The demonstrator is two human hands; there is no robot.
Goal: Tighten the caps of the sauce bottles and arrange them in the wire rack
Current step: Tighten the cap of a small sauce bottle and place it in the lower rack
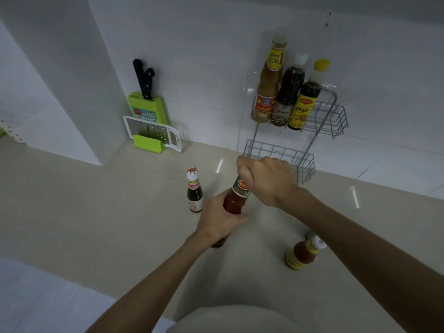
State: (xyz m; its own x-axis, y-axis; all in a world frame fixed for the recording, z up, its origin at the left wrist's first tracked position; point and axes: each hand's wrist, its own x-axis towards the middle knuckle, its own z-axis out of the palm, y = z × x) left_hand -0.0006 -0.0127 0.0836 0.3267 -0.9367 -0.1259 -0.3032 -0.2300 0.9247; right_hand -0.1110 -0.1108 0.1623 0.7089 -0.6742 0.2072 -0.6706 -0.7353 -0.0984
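A red chili sauce bottle is at the middle of the counter, tilted away from me. My left hand grips its body and my right hand is closed over its cap, which is hidden. A small dark sauce bottle with a white and red cap stands just left of them. An orange sauce bottle with a yellow label stands near my right forearm. The two-tier wire rack hangs on the wall; its upper tier holds three bottles, its lower tier none.
A green knife holder with black-handled knives and a white slicer in a green stand lean in the left wall corner. The beige counter runs to the white tiled wall. A white pillar stands at the left.
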